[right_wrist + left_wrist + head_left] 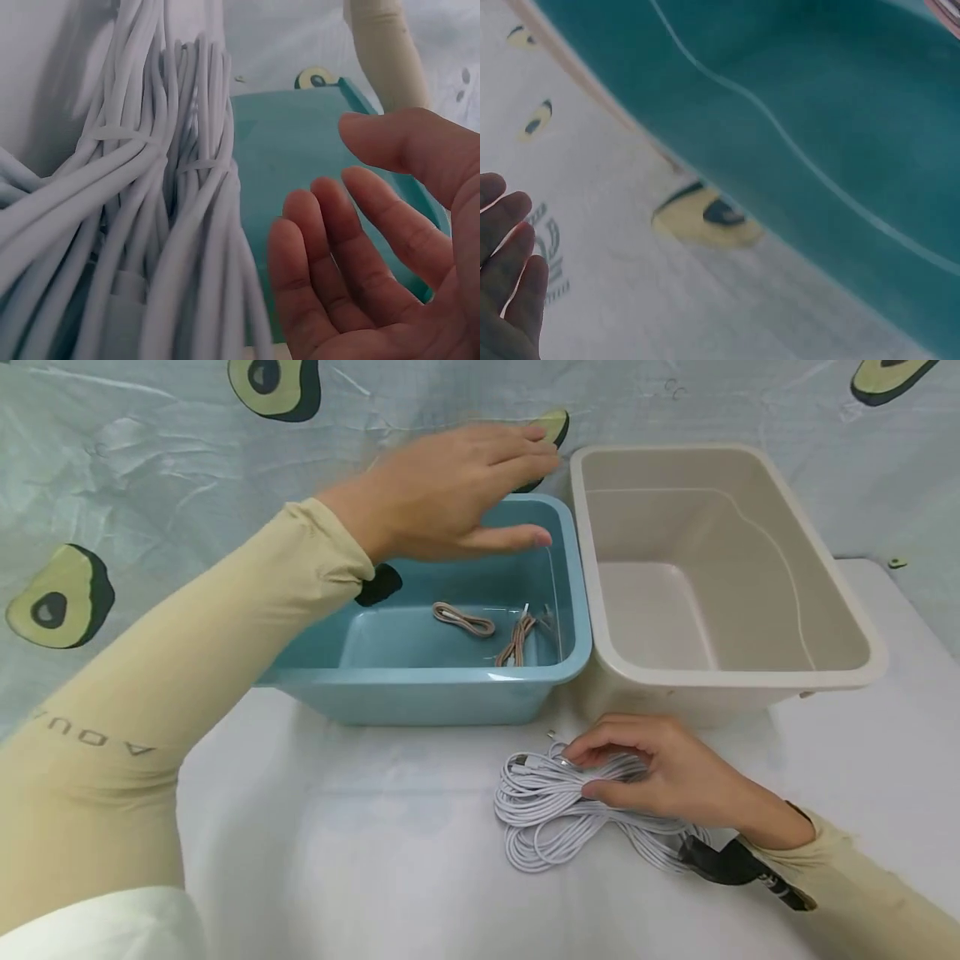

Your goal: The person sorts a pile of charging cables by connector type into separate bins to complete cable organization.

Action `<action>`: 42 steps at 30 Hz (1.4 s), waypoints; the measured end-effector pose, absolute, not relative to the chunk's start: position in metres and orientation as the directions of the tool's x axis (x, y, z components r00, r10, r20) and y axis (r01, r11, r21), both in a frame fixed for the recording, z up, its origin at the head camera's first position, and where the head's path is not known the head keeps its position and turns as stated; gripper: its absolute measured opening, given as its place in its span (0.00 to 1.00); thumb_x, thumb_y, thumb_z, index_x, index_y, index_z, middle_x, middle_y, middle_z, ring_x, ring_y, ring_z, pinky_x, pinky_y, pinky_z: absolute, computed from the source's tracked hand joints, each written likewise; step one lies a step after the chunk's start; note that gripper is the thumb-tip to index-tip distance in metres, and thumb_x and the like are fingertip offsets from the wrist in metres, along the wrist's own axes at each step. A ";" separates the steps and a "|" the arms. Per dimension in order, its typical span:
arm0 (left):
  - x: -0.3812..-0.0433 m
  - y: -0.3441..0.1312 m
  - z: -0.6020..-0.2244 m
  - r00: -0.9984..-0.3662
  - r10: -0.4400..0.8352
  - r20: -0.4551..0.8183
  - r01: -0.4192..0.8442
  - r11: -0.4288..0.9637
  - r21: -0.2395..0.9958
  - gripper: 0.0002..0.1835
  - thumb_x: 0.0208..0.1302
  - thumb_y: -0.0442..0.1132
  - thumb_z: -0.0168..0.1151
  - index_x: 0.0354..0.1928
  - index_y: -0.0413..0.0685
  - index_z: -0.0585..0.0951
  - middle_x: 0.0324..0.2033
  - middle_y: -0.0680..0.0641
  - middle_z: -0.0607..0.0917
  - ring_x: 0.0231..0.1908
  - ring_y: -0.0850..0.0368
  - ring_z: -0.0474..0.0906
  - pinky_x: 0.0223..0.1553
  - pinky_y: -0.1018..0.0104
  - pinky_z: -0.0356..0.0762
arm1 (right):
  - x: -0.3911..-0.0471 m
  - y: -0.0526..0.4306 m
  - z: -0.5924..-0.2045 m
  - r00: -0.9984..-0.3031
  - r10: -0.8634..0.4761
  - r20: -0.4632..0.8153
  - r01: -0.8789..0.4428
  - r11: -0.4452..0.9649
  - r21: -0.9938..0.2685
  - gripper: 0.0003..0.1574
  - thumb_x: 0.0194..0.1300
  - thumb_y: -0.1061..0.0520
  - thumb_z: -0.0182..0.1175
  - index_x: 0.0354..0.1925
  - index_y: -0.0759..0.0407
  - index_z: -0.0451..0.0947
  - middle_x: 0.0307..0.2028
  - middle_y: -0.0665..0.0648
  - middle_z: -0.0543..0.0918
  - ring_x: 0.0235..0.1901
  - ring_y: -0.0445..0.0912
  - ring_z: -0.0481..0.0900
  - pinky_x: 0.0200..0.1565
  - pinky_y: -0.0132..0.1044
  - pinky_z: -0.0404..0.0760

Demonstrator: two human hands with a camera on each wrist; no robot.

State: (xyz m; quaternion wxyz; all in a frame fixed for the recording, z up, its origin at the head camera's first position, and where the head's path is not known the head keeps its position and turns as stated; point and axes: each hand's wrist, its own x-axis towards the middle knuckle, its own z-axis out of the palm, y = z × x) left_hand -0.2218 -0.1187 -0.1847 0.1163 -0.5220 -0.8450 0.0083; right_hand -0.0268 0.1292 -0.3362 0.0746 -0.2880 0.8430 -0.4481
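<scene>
Your right hand (663,768) is at the white cables (543,810), fingers loosely bent, gripping nothing; contact unclear. Cables lie bundled on the white tabletop (337,860), in front of the bins. Right wrist view adds thin ties (124,135) round smooth strands. Your left hand (457,497) is extended, holding nothing, over the glossy blue bin (420,677). Head view alone looks into the deep, round-cornered beige bin (735,678); left wrist alone catches grey print on the backdrop (555,259).
</scene>
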 end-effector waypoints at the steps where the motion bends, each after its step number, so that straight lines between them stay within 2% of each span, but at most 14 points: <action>1: -0.222 -0.113 -0.189 -0.407 0.894 0.186 0.893 0.433 -0.127 0.41 0.68 0.67 0.48 0.73 0.48 0.62 0.74 0.44 0.63 0.76 0.47 0.56 0.78 0.53 0.53 | -0.026 0.129 -0.337 -0.824 -0.551 0.131 -0.418 0.435 -0.798 0.23 0.53 0.55 0.74 0.49 0.48 0.83 0.46 0.46 0.87 0.44 0.37 0.84 0.47 0.26 0.83; 6: -0.221 -0.089 -0.208 -0.338 0.930 0.145 0.936 0.349 -0.055 0.42 0.69 0.67 0.45 0.75 0.49 0.58 0.76 0.46 0.58 0.77 0.51 0.51 0.78 0.55 0.51 | -0.024 0.127 -0.339 -0.823 -0.553 0.130 -0.428 0.454 -0.781 0.23 0.53 0.52 0.74 0.49 0.46 0.83 0.45 0.44 0.87 0.45 0.35 0.83 0.47 0.27 0.82; 11: -0.219 -0.080 -0.222 -0.313 0.944 0.106 0.950 0.312 0.026 0.42 0.69 0.69 0.41 0.77 0.55 0.51 0.78 0.49 0.51 0.78 0.55 0.46 0.79 0.58 0.48 | -0.021 0.124 -0.340 -0.816 -0.563 0.129 -0.438 0.458 -0.773 0.23 0.53 0.49 0.74 0.50 0.44 0.82 0.45 0.43 0.86 0.46 0.35 0.83 0.47 0.28 0.82; 16: -0.219 -0.079 -0.235 -0.270 0.956 0.112 0.963 0.265 0.057 0.42 0.70 0.69 0.40 0.78 0.56 0.49 0.78 0.52 0.49 0.79 0.57 0.43 0.79 0.58 0.49 | -0.021 0.123 -0.341 -0.809 -0.573 0.130 -0.448 0.458 -0.768 0.24 0.53 0.49 0.74 0.50 0.43 0.82 0.44 0.42 0.86 0.45 0.33 0.82 0.47 0.27 0.81; 27: -0.210 -0.075 -0.251 -0.310 0.950 0.033 0.943 0.303 0.136 0.40 0.71 0.68 0.36 0.78 0.63 0.41 0.78 0.59 0.40 0.78 0.65 0.34 0.80 0.66 0.38 | -0.017 0.123 -0.338 -0.791 -0.593 0.147 -0.506 0.501 -0.702 0.22 0.55 0.50 0.73 0.50 0.42 0.82 0.46 0.40 0.85 0.47 0.32 0.81 0.48 0.28 0.81; 34: -0.209 -0.068 -0.251 -0.267 0.963 0.044 0.959 0.261 0.113 0.40 0.73 0.66 0.35 0.78 0.58 0.37 0.78 0.57 0.34 0.78 0.64 0.27 0.80 0.63 0.35 | -0.013 0.128 -0.336 -0.793 -0.585 0.169 -0.532 0.530 -0.661 0.24 0.53 0.53 0.74 0.50 0.42 0.82 0.46 0.39 0.84 0.46 0.34 0.81 0.47 0.29 0.80; 42: -0.208 -0.072 -0.251 -0.291 0.956 0.033 0.954 0.287 0.083 0.41 0.73 0.66 0.33 0.78 0.57 0.36 0.78 0.56 0.34 0.78 0.62 0.26 0.81 0.61 0.36 | -0.013 0.125 -0.335 -0.793 -0.596 0.122 -0.541 0.598 -0.591 0.24 0.52 0.50 0.75 0.49 0.39 0.82 0.46 0.35 0.83 0.47 0.32 0.80 0.49 0.29 0.81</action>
